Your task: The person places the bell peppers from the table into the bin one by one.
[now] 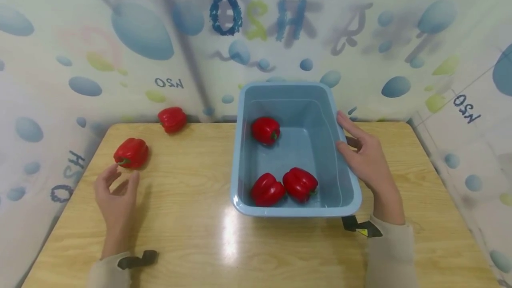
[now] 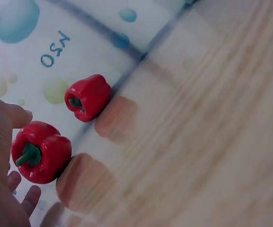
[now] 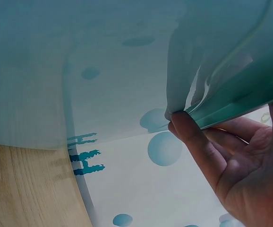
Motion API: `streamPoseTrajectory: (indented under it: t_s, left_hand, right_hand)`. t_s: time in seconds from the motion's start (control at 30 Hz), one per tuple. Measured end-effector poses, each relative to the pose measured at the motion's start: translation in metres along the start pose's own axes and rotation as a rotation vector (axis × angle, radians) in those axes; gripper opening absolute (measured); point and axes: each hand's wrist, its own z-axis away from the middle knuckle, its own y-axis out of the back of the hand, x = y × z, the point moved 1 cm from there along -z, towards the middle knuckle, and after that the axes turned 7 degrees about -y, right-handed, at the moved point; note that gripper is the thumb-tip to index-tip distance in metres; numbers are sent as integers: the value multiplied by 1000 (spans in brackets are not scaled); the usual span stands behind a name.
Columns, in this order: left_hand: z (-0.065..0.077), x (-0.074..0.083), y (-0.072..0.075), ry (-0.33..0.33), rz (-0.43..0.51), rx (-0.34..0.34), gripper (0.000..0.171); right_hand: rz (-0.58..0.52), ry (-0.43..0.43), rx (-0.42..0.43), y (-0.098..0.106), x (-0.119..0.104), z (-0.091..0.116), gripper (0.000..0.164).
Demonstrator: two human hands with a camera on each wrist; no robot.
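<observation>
Just in front of a red bell pepper (image 1: 131,153) at the table's left side is my left hand (image 1: 116,206), its fingers spread and slightly bent, with nothing held. The left wrist view shows that pepper (image 2: 42,152) with its green stem toward the hand; whether a fingertip touches it I cannot tell. My right hand (image 1: 370,159) grips the right rim of a light blue plastic basin (image 1: 296,211), thumb on one side and fingers on the other, as the right wrist view shows. Inside the basin lie three red peppers, one toward the back (image 1: 266,130) and two at the front.
Another red bell pepper (image 1: 172,119) lies at the table's back edge, left of the basin. The wooden table (image 1: 184,217) meets a pale patterned backdrop (image 1: 264,61) at the back and sides. Dark straps are on both wrists.
</observation>
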Motion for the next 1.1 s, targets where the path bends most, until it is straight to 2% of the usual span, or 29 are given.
streamPoseTrajectory:
  t_s: [0.13,0.33,0.47,0.57,0.73,0.9,1.1]
  left_hand:
    - [-5,-8,2,36,-23,-14,61]
    - [-18,-14,1,82,37,-33,68]
    - [-24,-17,-1,25,-22,-58,69]
    - [-28,-19,-4,-19,-26,-77,71]
    - [-33,-22,-10,-20,-9,-107,71]
    - [-38,-23,-16,-32,-79,-148,68]
    - [-54,-25,-27,-127,-109,-189,67]
  right_hand:
    - [2,0,0,1,-1,0,60]
    - [6,-2,9,2,0,1,60]
    - [1,-4,6,1,0,1,60]
    - [-5,0,4,0,0,0,60]
    - [-3,10,-6,-2,1,1,59]
    - [4,17,-1,-3,3,1,59]
    - [11,10,15,-1,3,0,59]
